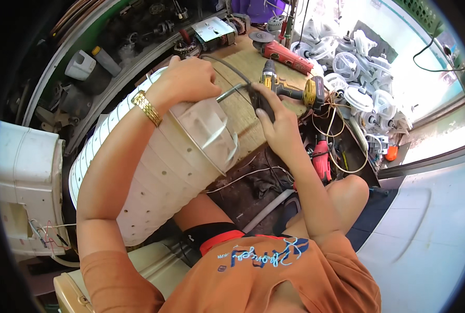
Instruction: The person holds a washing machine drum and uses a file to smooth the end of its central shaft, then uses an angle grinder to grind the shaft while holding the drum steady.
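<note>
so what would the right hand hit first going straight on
Past the dark-handled tool it holds, the right hand would probably meet the dark cable arching ahead, though depth is unclear.

- A cramped repair workshop, by the look of its tools and stripped parts.
- Upper centre: a pale wooden tabletop (249, 121) carries a yellow-and-black cordless drill (289, 89) and a red angle grinder with a dark disc (290, 57).
- Upper right: a heap of white and grey round mechanical parts (358, 78).
- Upper left: a long shelf crowded with dark metal pieces (156, 27) and a white plastic container (80, 65).
- Left edge: a white boxy plastic housing (28, 148) with exposed wires (45, 238).
- Centre: a large white perforated plastic drum (156, 175).
</note>
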